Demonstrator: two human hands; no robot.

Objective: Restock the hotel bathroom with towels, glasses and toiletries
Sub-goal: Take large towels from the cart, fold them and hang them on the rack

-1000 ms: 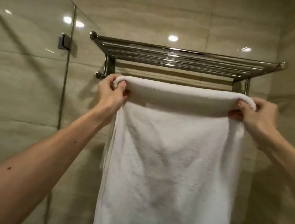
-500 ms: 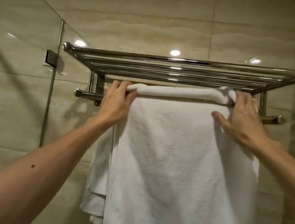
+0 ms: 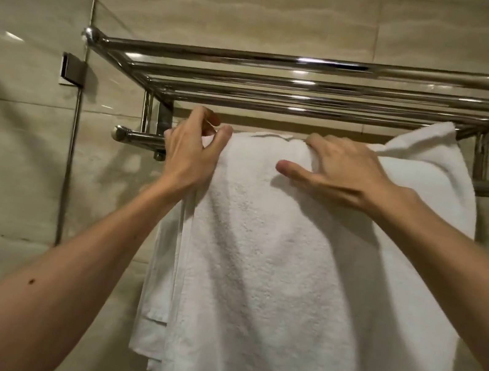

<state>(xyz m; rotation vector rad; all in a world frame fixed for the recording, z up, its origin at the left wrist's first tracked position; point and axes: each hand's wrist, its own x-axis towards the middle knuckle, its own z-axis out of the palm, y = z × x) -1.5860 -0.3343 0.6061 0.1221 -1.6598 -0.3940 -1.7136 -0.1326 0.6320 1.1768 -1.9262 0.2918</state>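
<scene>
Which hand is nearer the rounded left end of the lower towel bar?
Left. The left hand is at the left edge of the white towel, just right of the bar's end cap; the right hand lies on the towel's top fold, farther right.

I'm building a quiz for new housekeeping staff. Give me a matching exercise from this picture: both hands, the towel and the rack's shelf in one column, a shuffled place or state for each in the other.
1 left hand
2 right hand
3 white towel
4 top shelf

A chrome bars above both hands
B draped over the lower rail
C on the towel's top fold, thumb stretched out
D at the towel's upper left corner

Pairs: 1-D, 2-C, 3-B, 4-A
</scene>
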